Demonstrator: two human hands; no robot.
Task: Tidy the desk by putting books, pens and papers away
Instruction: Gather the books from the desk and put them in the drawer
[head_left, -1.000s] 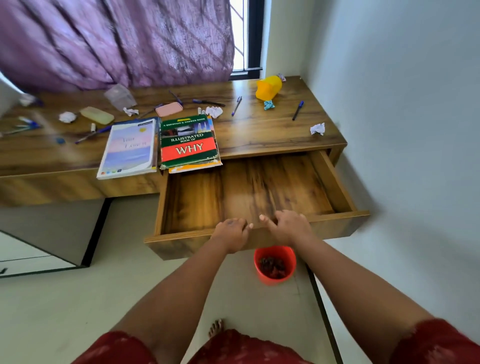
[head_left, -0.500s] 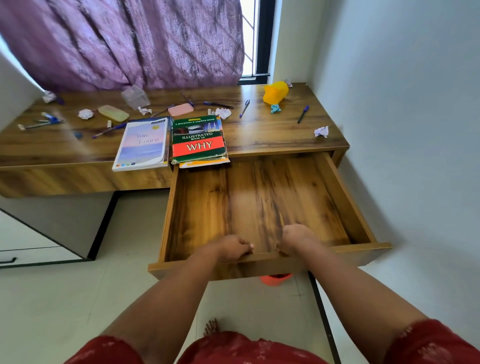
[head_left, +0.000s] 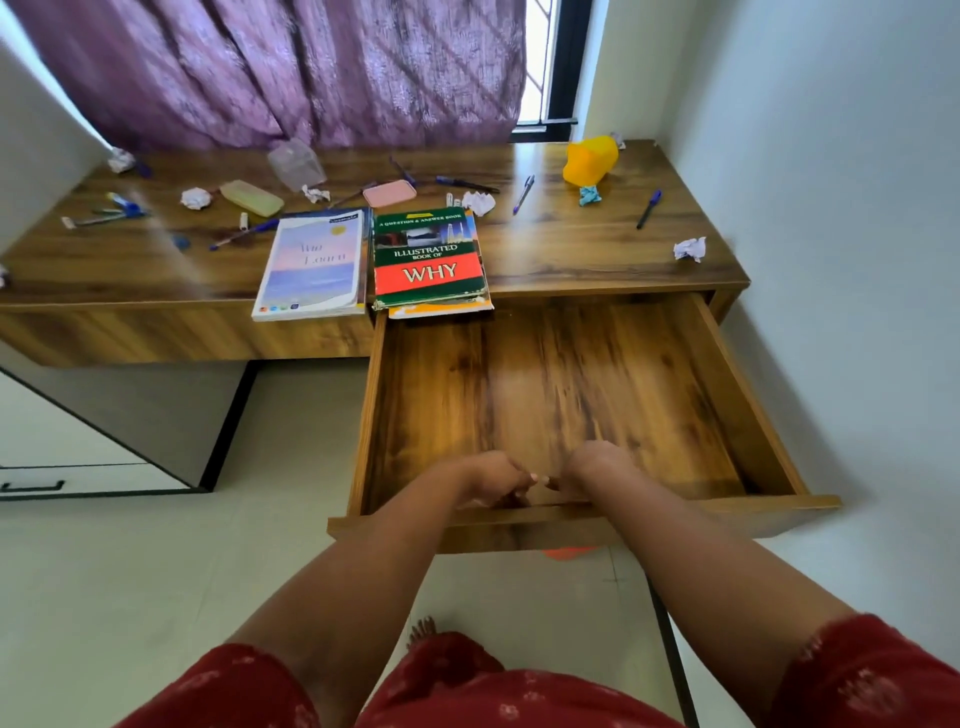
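The left hand (head_left: 491, 478) and the right hand (head_left: 597, 467) are side by side at the middle of the drawer's front edge, fingers curled over the front board and gripping it. A second ago the drawer (head_left: 748, 410) was only half out and an orange bucket on the floor showed below it; now the drawer is pulled much farther and covers almost all of the bucket (head_left: 563, 552). The inside of the drawer shows only bare wood, so I think the opening step is nearly done and there is place for the things.

On the table (head_left: 597, 260) nothing is put away yet. The green and red book (head_left: 428, 257) lies on a thinner one at the table edge, just behind the drawer's left corner, and the pale book (head_left: 314, 265) lies just beside it on the left. Pens, such as the blue pen (head_left: 649, 208), and crumpled papers, such as the paper ball (head_left: 690, 248), are scattered over the top.
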